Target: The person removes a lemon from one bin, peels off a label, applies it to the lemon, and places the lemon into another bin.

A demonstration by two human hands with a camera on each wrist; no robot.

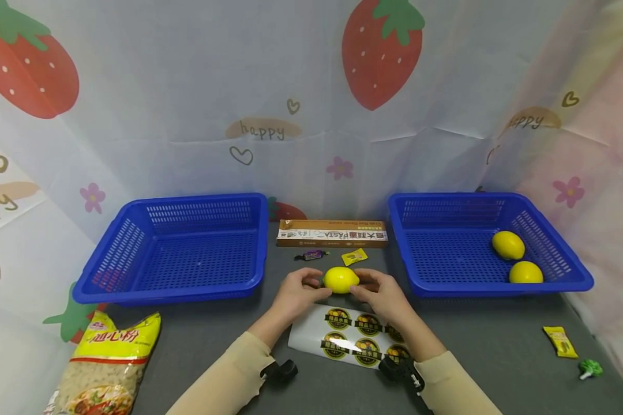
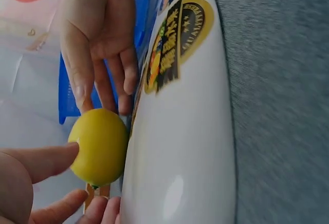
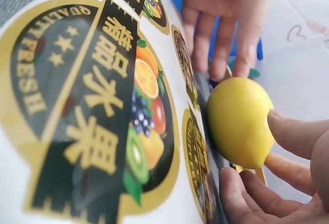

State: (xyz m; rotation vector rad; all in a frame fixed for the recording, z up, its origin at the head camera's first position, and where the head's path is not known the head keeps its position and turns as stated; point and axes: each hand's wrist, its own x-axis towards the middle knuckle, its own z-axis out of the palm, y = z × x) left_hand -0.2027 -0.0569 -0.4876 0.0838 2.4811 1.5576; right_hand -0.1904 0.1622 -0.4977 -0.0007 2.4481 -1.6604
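Note:
A yellow lemon (image 1: pixel 341 280) lies between both hands, above the top edge of a white sticker sheet (image 1: pixel 316 328). At its left end is my left hand (image 1: pixel 297 293), thumb and forefinger around that end. My right hand (image 1: pixel 383 293) has its thumb and forefinger at the opposite end. In the left wrist view, the left thumb touches the side of the lemon (image 2: pixel 100 147). The right wrist view shows the right thumb against the lemon (image 3: pixel 240 121), with the forefinger partly behind it. Round fruit labels are printed on the sheet.
Blue baskets stand at left (image 1: pixel 202 253) and right (image 1: pixel 441 253); the right one contains two lemons (image 1: pixel 509 245). Behind the hands are a pasta box (image 1: pixel 332 234), a purple candy (image 1: pixel 312 255) and a yellow packet (image 1: pixel 354 257). A noodle bag (image 1: pixel 109 369) lies front left; another packet (image 1: pixel 560 342) and toy broccoli (image 1: pixel 590 368), right.

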